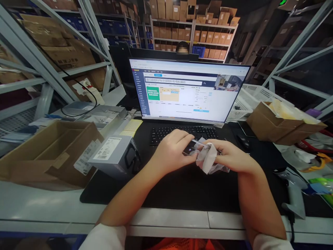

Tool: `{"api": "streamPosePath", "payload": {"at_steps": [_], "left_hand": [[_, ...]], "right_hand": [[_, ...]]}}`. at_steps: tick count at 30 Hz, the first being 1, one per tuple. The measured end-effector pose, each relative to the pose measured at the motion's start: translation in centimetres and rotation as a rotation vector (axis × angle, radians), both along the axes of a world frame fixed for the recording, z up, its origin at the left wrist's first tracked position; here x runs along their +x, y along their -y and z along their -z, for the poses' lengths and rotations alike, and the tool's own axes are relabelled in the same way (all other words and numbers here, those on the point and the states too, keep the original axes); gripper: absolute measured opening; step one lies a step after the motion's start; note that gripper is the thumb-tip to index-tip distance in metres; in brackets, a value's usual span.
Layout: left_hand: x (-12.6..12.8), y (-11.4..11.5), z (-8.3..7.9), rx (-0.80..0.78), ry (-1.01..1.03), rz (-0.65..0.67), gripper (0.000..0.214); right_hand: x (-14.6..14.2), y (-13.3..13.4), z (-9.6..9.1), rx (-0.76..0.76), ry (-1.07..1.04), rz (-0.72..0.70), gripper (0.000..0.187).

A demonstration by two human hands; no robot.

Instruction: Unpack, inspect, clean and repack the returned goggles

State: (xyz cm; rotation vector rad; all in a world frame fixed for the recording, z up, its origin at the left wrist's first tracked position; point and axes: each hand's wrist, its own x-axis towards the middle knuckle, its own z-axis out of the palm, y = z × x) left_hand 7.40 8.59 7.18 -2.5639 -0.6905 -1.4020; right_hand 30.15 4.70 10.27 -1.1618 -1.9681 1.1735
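Note:
In front of the keyboard point(156, 136), my two hands are close together above the black desk mat point(182, 194). My left hand point(173, 152) is closed on a small dark, glossy flat object point(189, 150) with a clear edge; its kind is partly hidden by my fingers. A pale grey cleaning cloth point(209, 159) with zigzag edges is pinched in my right hand point(231, 156). The cloth is bunched against the dark object's right side. Left of my left hand stands a grey-blue product box point(110, 163) with a white label on top.
A lit monitor point(182, 93) stands behind the keyboard. An open cardboard box point(49, 152) is at the left. On the right are a mouse point(243, 141), a barcode scanner point(293, 191) and a cardboard box point(278, 126). Another person's head point(182, 48) shows above the monitor.

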Motion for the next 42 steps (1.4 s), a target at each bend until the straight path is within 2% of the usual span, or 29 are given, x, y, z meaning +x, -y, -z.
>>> {"api": "streamPosePath", "payload": {"at_steps": [4, 8, 13, 19, 24, 28, 32, 38, 42], "left_hand": [[1.0, 0.3, 0.8, 0.004, -0.091, 0.035, 0.020], [0.6, -0.3, 0.7, -0.009, -0.008, 0.049, 0.022], [-0.3, -0.9, 0.1, -0.055, 0.162, 0.022, 0.027], [0.4, -0.5, 0.4, -0.051, 0.139, -0.012, 0.024], [0.8, -0.2, 0.8, -0.046, 0.094, -0.017, 0.026], [1.1, -0.3, 1.0, -0.003, 0.067, -0.016, 0.019], [1.3, -0.2, 1.0, 0.015, 0.044, -0.013, 0.018], [1.3, 0.2, 1.2, -0.014, -0.021, 0.011, 0.017], [1.3, 0.4, 1.0, -0.031, -0.094, 0.021, 0.014]], "right_hand": [[-0.8, 0.1, 0.2, 0.118, 0.070, 0.029, 0.012], [0.1, -0.2, 0.2, 0.139, 0.082, 0.049, 0.013], [1.3, -0.2, 0.1, 0.011, 0.024, 0.053, 0.030], [-0.5, 0.6, 0.1, -0.044, -0.021, 0.176, 0.038], [-1.5, 0.4, 0.4, 0.068, 0.047, 0.216, 0.024], [-1.9, 0.2, 0.8, 0.184, 0.077, 0.258, 0.018], [-1.6, 0.1, 0.4, 0.023, 0.008, 0.193, 0.014], [-0.5, -0.7, -0.1, -0.252, 0.038, -0.055, 0.024], [-0.6, -1.0, 0.0, -0.244, 0.031, -0.155, 0.017]]}}
